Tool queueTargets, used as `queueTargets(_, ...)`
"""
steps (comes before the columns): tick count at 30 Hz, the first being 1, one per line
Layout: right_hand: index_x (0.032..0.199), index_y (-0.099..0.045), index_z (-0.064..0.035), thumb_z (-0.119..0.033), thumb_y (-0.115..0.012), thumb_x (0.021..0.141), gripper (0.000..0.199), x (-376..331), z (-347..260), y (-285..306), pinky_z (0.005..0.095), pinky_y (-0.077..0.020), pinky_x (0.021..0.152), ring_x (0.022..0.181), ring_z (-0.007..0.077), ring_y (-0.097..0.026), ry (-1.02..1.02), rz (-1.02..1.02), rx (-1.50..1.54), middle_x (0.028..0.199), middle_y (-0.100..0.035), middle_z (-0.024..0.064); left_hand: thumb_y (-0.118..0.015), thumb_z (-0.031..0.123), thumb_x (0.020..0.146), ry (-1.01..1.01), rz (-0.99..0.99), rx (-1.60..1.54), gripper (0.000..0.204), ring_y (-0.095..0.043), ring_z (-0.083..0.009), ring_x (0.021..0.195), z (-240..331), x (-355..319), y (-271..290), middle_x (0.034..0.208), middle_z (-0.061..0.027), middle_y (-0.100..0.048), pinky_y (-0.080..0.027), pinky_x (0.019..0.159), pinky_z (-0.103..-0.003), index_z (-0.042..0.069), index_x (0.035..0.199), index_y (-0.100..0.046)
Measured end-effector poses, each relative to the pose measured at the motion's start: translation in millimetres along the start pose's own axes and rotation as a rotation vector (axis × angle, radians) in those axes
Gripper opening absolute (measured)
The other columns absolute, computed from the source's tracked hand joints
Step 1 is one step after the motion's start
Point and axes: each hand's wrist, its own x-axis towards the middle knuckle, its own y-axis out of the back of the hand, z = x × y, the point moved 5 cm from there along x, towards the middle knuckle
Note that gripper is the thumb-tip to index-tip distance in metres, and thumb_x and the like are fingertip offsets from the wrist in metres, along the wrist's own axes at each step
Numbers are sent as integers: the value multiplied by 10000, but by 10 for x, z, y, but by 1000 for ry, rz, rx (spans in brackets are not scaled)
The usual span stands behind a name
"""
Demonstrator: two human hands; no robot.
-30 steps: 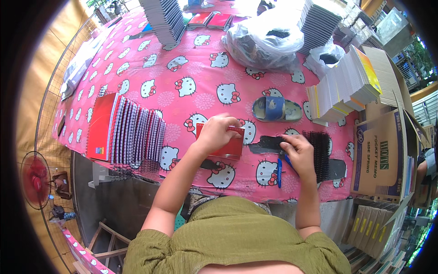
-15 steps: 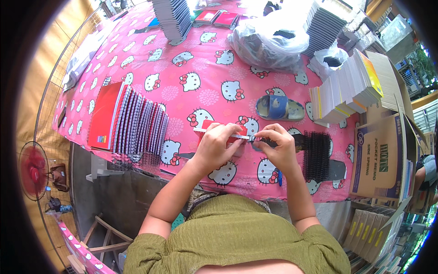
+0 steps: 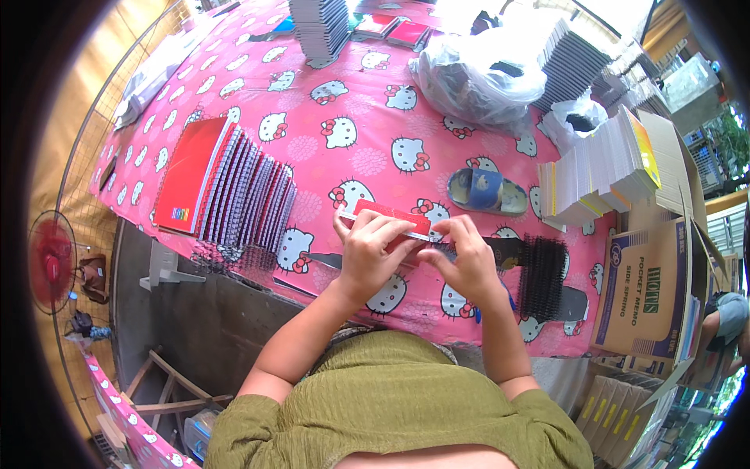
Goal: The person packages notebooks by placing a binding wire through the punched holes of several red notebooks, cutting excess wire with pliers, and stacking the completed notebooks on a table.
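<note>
Close in front of me, my left hand (image 3: 369, 252) is closed around a small red memo pad (image 3: 391, 213), its pale page edge turned toward me. At the pad's right end, the thumb and forefinger of my right hand (image 3: 467, 259) close on a dark piece that looks like a black spiral coil (image 3: 446, 249); the fingers cover most of it. To the right lies a pile of black spiral coils (image 3: 542, 270). On the left stands a row of red spiral notebooks (image 3: 187, 181), bound with wire along their edges.
Beyond my right hand lies a blue slipper (image 3: 478, 190). Stacked memo pads (image 3: 598, 176) and an open cardboard box (image 3: 644, 285) stand at right. Farther back are a clear plastic bag (image 3: 476, 82) and a tall notebook stack (image 3: 320, 31). A fan (image 3: 53, 262) is at far left.
My right hand has shifted slightly down, its thumb and forefinger spread wider at the pad's end. The red pad has tilted, showing more of its cover. The whole view has shifted slightly.
</note>
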Motion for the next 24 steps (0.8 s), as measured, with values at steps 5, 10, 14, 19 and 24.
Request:
queueTargets(5, 951, -599, -40, -86, -699, 797, 189, 22, 19, -54, 360, -490, 634, 749, 275, -602, -49, -41, 15, 865, -574, 118, -742, 240, 754, 15, -28, -23, 234, -571, -157, 944, -7, -6, 29, 865, 28, -667, -171, 1003, -574, 155, 965, -685)
queueTargets(10, 896, -624, -17, -78, -698, 794, 140, 1, 9, -124, 347, -486, 590, 674, 254, -596, 6, -11, -15, 817, -582, 109, -729, 186, 738, -19, 5, -39, 191, -576, -162, 933, -53, -36, 49, 867, 24, -663, -205, 972, -503, 143, 919, -688)
queueTargets(14, 850, -625, -9, -57, -694, 787, 105, 70, -181, -86, 355, -475, 560, 636, 264, -584, -35, 70, -28, 765, -577, 106, -733, 179, 726, -34, 11, -38, 178, -582, -160, 914, -72, -53, 55, 859, 15, -660, -231, 940, -459, 131, 892, -691)
queueTargets(19, 822, -621, -14, -50, -677, 794, 72, 38, -166, -147, 368, -464, 548, 635, 279, -576, 72, 76, -76, 739, -561, 115, -739, 175, 722, -35, 31, -43, 163, -587, -157, 891, -82, -61, 56, 840, 11, -653, -229, 953, -456, 129, 871, -693)
queueTargets(24, 850, -634, -18, -44, -631, 831, 32, 8, -124, -209, 379, -466, 567, 639, 303, -568, 38, 75, -188, 726, -549, 119, -741, 170, 724, -41, 46, -58, 150, -589, -151, 888, -75, -53, 38, 823, 12, -645, -184, 1024, -496, 135, 862, -695)
